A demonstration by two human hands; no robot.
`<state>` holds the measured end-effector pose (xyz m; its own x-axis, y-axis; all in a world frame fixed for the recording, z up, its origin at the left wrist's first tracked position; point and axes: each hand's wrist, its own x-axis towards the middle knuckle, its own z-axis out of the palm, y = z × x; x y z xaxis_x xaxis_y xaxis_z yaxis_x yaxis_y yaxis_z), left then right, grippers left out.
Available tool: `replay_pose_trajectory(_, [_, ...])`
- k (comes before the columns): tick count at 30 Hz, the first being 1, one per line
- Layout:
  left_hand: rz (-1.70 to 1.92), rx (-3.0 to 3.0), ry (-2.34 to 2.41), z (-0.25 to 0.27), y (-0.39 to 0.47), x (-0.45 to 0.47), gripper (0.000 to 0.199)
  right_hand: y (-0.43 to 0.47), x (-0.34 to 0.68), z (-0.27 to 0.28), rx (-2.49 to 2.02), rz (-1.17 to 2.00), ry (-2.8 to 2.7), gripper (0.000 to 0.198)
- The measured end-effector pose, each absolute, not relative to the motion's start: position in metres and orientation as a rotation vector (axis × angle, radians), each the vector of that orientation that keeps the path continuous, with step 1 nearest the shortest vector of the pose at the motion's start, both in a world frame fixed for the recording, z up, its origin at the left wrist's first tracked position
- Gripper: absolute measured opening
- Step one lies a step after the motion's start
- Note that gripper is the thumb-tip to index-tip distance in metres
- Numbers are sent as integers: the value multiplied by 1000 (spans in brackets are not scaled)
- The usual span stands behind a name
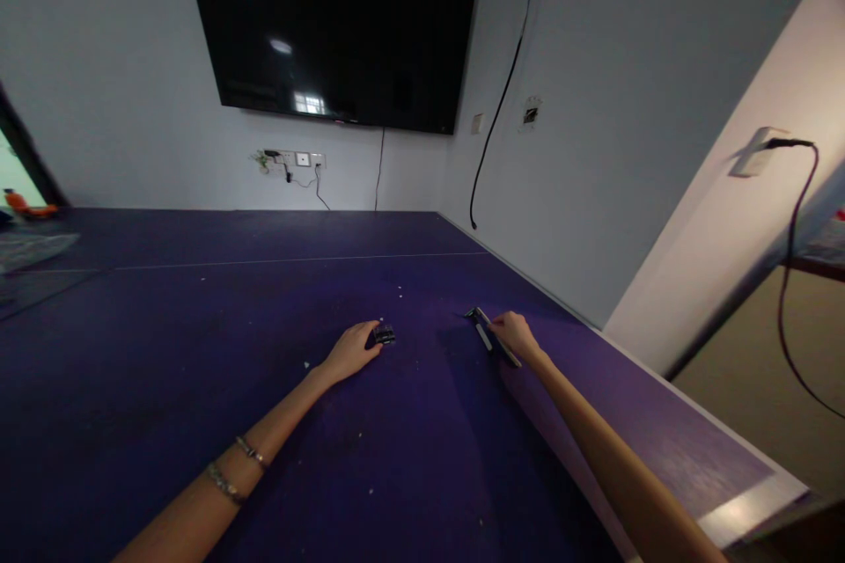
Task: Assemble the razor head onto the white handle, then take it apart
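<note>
My left hand (351, 352) rests on the purple tabletop (264, 422), thumb and fingers closed around the sides of a small dark block (384, 334) with pale markings. The block is too small to make out its kind. To the right, my right hand (516, 334) pinches a long, dark, stapler-like tool (494, 339) with silvery strips along it. Its far end splits into two thin parts, spread apart. The tool slants away from me to the left, and the fingers hide part of its body. A gap of bare tabletop lies between the two hands.
Small white scraps (306, 364) are scattered over the tabletop. Clear plastic wrapping (36, 251) and an orange object (26, 205) are at the far left. A television (336, 26) hangs on the wall. A black cable (505, 92) dangles near the table's right edge.
</note>
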<state>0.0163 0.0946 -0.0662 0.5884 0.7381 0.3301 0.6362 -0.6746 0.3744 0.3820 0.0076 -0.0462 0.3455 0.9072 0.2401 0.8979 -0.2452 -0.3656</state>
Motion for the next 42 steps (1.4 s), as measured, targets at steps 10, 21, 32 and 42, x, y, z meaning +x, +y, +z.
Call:
replay_pose_trajectory(10, [827, 2633, 896, -52, 73, 32, 49, -6, 319, 7, -1603, 77, -2112, 42])
replay_pose_trajectory(21, [847, 2676, 707, -26, 28, 55, 54, -24, 259, 11, -1413, 161, -2420, 53])
replay_pose_trajectory(32, [803, 2672, 908, -39, 55, 15, 55, -2, 372, 16, -1744, 225, -2206, 55])
replay_pose_trajectory(42, [896, 2586, 1226, -68, 107, -48, 46, 12, 471, -15, -2281, 574, -1993, 70])
